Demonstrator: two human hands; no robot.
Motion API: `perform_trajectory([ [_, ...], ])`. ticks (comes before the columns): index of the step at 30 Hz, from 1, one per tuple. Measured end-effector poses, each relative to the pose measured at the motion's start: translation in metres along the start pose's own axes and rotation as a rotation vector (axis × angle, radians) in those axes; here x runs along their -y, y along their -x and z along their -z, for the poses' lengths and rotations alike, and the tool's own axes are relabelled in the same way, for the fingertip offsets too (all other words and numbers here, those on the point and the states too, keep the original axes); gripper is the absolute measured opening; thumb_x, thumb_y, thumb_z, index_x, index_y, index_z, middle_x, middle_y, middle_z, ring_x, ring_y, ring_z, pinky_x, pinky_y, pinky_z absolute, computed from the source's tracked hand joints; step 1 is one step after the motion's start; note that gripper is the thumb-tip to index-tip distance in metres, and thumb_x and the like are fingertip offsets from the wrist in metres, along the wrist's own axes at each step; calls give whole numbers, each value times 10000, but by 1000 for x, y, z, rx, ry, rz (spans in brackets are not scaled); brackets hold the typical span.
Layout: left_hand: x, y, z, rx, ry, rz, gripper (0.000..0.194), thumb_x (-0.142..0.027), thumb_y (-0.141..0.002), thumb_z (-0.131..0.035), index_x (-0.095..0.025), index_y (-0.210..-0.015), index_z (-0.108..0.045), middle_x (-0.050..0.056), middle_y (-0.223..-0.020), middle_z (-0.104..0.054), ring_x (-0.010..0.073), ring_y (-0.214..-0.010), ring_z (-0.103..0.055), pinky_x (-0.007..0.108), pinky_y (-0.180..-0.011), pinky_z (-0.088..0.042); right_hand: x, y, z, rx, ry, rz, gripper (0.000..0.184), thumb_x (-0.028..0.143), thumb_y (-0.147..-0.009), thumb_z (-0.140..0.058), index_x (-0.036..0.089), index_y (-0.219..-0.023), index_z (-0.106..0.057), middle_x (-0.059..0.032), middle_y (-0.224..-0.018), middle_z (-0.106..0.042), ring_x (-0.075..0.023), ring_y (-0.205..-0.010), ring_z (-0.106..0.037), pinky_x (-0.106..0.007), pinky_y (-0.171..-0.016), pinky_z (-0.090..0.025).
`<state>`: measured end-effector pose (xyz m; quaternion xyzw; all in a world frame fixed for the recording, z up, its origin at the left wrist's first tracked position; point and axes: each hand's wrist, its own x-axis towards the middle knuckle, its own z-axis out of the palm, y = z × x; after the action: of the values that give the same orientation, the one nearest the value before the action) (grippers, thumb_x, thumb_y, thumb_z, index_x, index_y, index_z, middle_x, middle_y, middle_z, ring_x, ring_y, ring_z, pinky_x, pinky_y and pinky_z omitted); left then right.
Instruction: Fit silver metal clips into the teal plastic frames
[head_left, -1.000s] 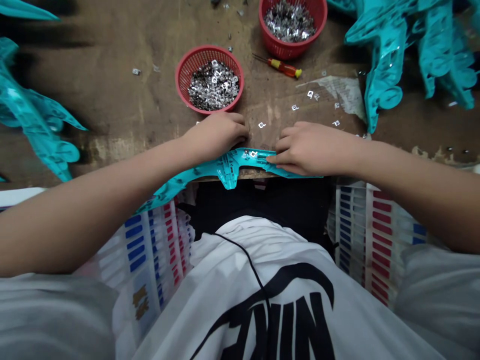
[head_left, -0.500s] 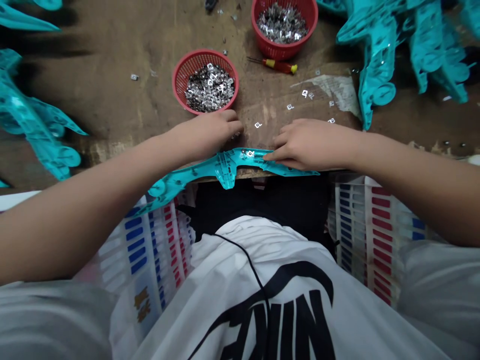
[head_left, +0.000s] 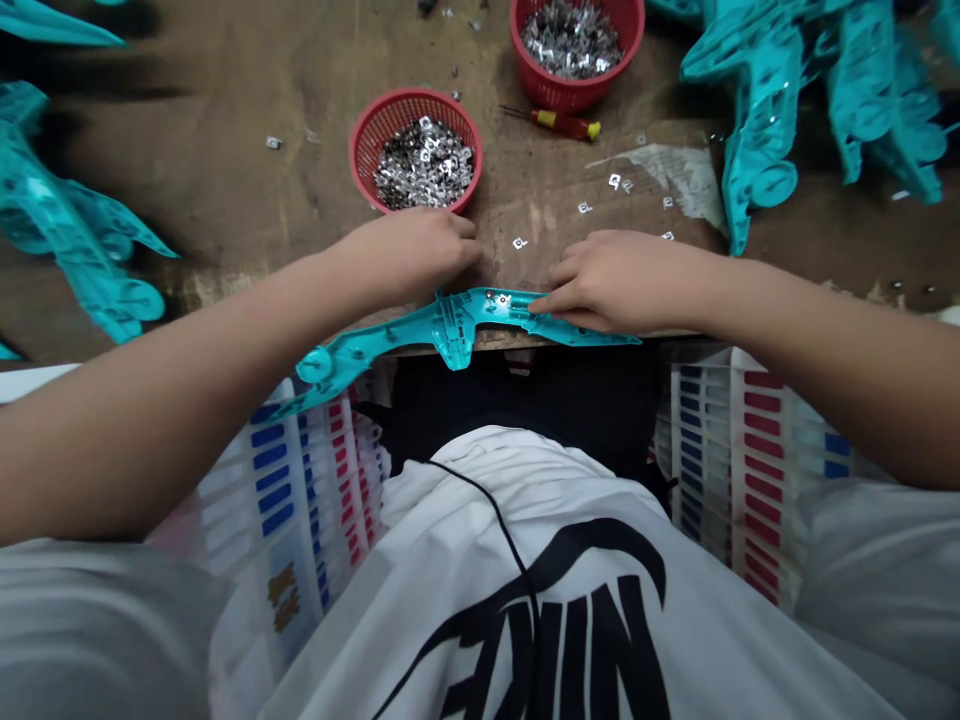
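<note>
A long turquoise plastic part (head_left: 454, 330) lies along the table's front edge, its left end jutting out over the edge. On its middle sits a small metal clip (head_left: 503, 300). My right hand (head_left: 611, 282) rests over the part's right half, index finger touching it beside the clip. Just beyond the part, my left hand (head_left: 427, 250) is curled with its fingertips down near the tabletop; whatever they pinch is hidden. Directly behind the left hand stands a red basket (head_left: 360, 165) filled with small metal clips.
Another red basket (head_left: 525, 82) of metal pieces stands farther back, with a red-and-yellow screwdriver (head_left: 566, 124) before it. Loose clips (head_left: 520, 243) are scattered about. Turquoise parts lie at left (head_left: 67, 220) and right (head_left: 761, 130). Plastic crates (head_left: 277, 470) flank my lap.
The whole view has shifted slightly, with the table appearing a little higher. Both hands keep nearly the same places relative to the turquoise part.
</note>
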<state>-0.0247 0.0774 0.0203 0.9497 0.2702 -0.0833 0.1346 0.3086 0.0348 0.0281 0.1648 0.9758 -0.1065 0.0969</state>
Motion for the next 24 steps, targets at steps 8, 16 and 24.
perform_trajectory([
  [8,-30,18,50,-131,-193,447,608,-242,-1322,-406,-162,-1757,-823,210,-1911,-688,470,-1674,-700,705,-1261,-702,4,-3,5,28,-40,-50,473,360,-1358,-562,280,-1665,-913,-117,-1309,-967,-329,-1159,-854,-460,-951,-544],
  [16,-10,6,-8,8,68,-111,551,-247,-1186,-521,-339,-1467,-986,120,-1464,-898,380,-1366,-847,515,-1115,-675,9,-7,10,67,-54,-82,445,337,-1343,-611,282,-1662,-917,-114,-1307,-954,-329,-1141,-840,-460,-972,-529],
  [24,-8,2,-30,-66,88,-136,448,-285,-1190,-572,-337,-1306,-1003,81,-1251,-873,330,-1176,-869,467,-1040,-650,29,-21,40,280,-37,-182,439,296,-1355,-612,212,-1649,-926,-185,-1311,-930,-370,-1130,-828,-487,-907,-435],
])
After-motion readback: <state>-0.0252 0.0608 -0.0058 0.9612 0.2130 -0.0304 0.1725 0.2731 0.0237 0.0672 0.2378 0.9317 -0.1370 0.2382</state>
